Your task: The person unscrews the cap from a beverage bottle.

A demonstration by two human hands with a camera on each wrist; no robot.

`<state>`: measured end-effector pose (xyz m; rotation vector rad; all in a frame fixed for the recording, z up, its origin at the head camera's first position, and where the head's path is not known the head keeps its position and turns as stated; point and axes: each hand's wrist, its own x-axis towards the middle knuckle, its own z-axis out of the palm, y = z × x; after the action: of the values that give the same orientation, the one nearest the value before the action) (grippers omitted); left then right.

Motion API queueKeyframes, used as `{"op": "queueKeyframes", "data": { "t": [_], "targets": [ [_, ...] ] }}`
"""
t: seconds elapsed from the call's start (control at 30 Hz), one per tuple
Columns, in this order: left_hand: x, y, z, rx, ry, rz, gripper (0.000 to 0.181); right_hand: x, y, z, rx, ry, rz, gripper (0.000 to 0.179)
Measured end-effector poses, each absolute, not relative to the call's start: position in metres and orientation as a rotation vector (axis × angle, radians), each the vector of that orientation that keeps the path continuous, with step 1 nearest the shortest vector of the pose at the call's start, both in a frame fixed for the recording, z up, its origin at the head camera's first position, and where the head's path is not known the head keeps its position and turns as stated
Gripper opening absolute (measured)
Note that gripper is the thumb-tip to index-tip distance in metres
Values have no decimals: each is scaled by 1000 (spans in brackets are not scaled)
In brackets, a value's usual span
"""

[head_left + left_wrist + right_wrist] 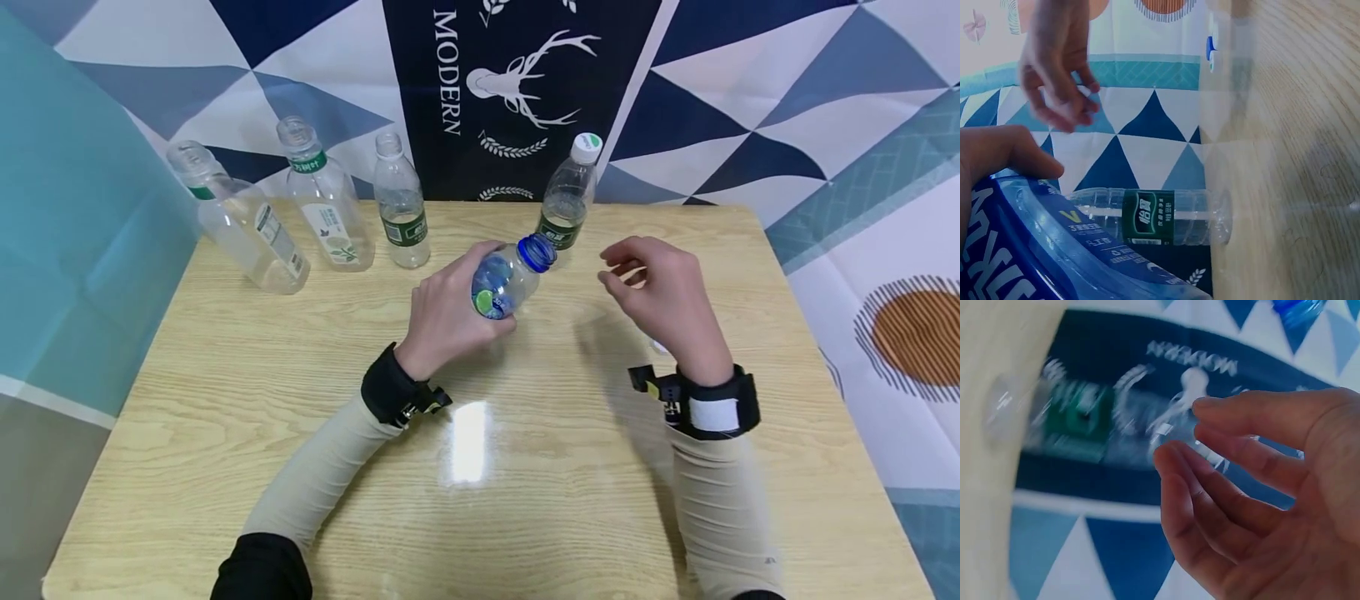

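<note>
My left hand (453, 312) grips a clear bottle with a blue label (498, 287), tilted with its uncapped mouth toward the right. The label fills the lower left of the left wrist view. To the right, my right hand (663, 287) hovers above the table, fingers loosely bent and nothing visible between them. Behind the gripped bottle stands a clear bottle with a dark green label and white cap (566, 204), touched by neither hand. In the left wrist view, small blue and white caps (1210, 47) lie on the table; my right wrist mostly hides them in the head view.
Along the back left of the wooden table (225, 417) stand three uncapped clear bottles: a large one (247, 229), a second large one (330, 208) and a smaller green-labelled one (402, 204). A patterned cloth (315, 50) hangs behind the table's back edge.
</note>
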<state>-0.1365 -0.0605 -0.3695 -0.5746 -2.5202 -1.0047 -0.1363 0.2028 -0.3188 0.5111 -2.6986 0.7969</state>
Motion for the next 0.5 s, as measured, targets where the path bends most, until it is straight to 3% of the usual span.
{"op": "queueKeyframes", "data": {
  "t": [0.17,0.5],
  "targets": [
    [-141,-60,-373,-495,-2433,-1141,85,-131,185,-311,606,-2625,826,7],
    [-148,-59,-365,-408,-2037,-1690,87,-131,186,-320,654,-2666,837,10]
  ]
}}
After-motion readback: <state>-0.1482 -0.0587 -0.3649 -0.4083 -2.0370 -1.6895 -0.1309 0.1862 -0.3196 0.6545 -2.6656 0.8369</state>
